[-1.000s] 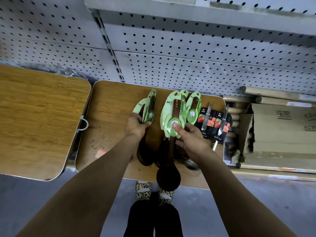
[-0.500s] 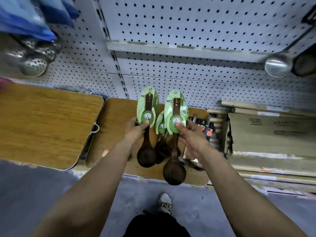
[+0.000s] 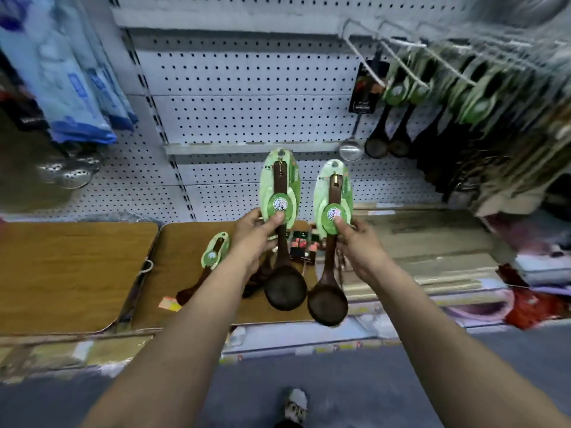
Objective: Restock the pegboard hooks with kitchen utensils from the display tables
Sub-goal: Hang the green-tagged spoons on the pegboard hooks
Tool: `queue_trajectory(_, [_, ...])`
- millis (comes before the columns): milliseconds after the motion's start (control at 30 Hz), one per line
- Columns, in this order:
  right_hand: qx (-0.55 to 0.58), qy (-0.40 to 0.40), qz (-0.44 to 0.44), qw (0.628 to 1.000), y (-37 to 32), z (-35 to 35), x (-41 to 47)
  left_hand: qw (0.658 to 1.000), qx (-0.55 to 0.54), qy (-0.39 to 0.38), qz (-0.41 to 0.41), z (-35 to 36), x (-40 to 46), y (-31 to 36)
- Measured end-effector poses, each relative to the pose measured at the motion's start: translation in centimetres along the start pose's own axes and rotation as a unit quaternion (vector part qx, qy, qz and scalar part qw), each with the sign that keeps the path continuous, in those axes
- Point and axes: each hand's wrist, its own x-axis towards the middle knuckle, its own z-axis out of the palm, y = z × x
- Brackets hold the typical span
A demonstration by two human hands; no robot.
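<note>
Both hands have lifted their ladles up off the desk since the earlier frame, and the view has tilted up to take in more of the pegboard. Left hand [image 3: 253,236] has its grip closed on the left wooden ladle [image 3: 282,239], thumb pressed on the round green label of its card and fingers curled behind; the ladle hangs upright, dark bowl down, in front of the near desk [image 3: 197,291]. Right hand [image 3: 358,242] pinches the right wooden ladle [image 3: 330,251] the same way, thumb on its round label, bowl hanging past the desk's front edge. The two ladles are just beside each other, not touching, card tops raised against the pegboard [image 3: 247,75].

On the near desk a third carded ladle [image 3: 213,254] lies at a slant to the left of the left hand, and some dark-packaged items [image 3: 301,248] lie between the two held ladles. A second wooden desk [image 3: 68,273] stands to the left. Up to the right, hooks [image 3: 364,60] on the pegboard carry a blurred row of hanging green-carded ladles [image 3: 398,97] and a steel ladle [image 3: 350,149]. Blue packages [image 3: 77,81] hang at upper left.
</note>
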Motion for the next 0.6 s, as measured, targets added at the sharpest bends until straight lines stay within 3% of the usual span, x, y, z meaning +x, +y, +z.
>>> queue_trajectory(400, [0.029, 0.080, -0.151, 0.985, -7.4, -14.7, -6.4, 0.994, 0.039, -0.050, 0.091, 14.4, -8.9, 3.2])
queue_trajectory(600, [0.005, 0.108, -0.153, 0.982, -10.8, -24.6, -3.7, 0.992, 0.042, -0.061, 0.106, 25.2, -9.4, 2.9])
